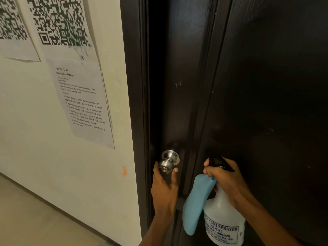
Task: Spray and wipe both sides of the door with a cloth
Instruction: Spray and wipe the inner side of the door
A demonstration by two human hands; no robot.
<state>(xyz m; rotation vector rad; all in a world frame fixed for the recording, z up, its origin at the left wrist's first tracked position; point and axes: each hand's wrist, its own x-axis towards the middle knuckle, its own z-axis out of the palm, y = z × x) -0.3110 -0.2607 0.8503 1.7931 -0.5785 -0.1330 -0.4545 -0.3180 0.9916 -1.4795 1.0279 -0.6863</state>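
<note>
A dark brown panelled door (257, 86) fills the right half of the view and stands shut in its dark frame (134, 103). My left hand (164, 187) cups the round steel door knob (167, 163) from below, thumb and fingers around it. My right hand (225, 176) grips the black trigger head of a white plastic spray bottle (223, 222) close to the door face. A light blue cloth (197, 205) hangs from the same hand, between the bottle and the knob.
A cream wall (44, 157) lies to the left with printed QR sheets (58, 22) and a task sheet (83, 103) taped on it. An orange mark (124, 170) shows near the frame. Pale floor tiles (26, 219) run along the wall's foot.
</note>
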